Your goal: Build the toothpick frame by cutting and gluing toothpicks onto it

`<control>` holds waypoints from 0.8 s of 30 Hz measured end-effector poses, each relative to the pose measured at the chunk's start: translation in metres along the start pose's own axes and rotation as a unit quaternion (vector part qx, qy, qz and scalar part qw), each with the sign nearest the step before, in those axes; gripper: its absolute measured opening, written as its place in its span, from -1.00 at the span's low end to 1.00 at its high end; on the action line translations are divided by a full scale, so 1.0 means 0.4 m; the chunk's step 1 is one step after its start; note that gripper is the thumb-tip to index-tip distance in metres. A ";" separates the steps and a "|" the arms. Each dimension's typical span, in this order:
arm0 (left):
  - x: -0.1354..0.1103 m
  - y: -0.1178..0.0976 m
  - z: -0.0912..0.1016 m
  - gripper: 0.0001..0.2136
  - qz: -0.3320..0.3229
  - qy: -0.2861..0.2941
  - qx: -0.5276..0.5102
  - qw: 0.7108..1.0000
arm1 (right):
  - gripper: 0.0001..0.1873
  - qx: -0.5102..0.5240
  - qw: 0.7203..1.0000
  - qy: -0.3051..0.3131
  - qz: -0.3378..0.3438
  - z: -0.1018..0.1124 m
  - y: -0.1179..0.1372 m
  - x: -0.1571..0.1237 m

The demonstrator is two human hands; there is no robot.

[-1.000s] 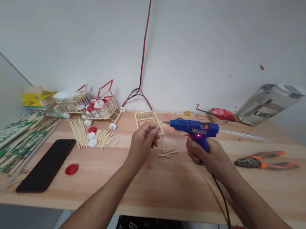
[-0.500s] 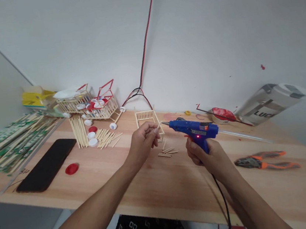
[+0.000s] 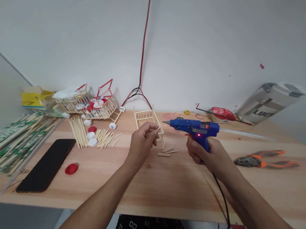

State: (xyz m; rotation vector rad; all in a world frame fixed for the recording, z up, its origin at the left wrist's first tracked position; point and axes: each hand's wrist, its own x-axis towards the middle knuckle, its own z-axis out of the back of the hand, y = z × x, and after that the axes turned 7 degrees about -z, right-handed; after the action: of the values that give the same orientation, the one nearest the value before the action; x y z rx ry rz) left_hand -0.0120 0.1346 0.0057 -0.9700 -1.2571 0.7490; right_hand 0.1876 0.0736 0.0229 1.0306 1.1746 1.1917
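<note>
My right hand (image 3: pixel 204 151) is wrapped round a blue glue gun (image 3: pixel 195 126) with a red light lit on its side. The nozzle points left, just short of a small wooden stick (image 3: pixel 160 126) pinched in my left hand (image 3: pixel 146 137). Behind my left hand stands a small open frame of wooden sticks (image 3: pixel 156 117), partly hidden by the fingers. Several short cut sticks (image 3: pixel 168 150) lie on the table just right of that hand.
At the back left are small stick baskets (image 3: pixel 104 107) with bottle caps. Long sticks (image 3: pixel 79 132), loose short sticks (image 3: pixel 105 138), a black phone (image 3: pixel 47 164), a red cap (image 3: pixel 71 169) and packaged chopsticks (image 3: pixel 14 142) lie left. Orange-handled pliers (image 3: pixel 266 160) and a silver bag (image 3: pixel 270 103) are right.
The glue gun has shifted slightly right, so a small gap now shows between its nozzle and the stick's tip. My left hand stays nearly in place.
</note>
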 end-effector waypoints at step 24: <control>0.004 0.007 -0.002 -0.90 0.026 -0.003 -0.052 0.998 | -0.59 0.000 1.000 0.016 0.012 0.010 -0.014 0.003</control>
State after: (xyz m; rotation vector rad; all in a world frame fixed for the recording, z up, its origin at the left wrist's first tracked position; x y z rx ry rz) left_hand -0.0109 0.1369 0.0037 -1.0890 -1.2889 0.7333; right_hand 0.1922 0.0742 0.0178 1.0319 1.1906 1.2308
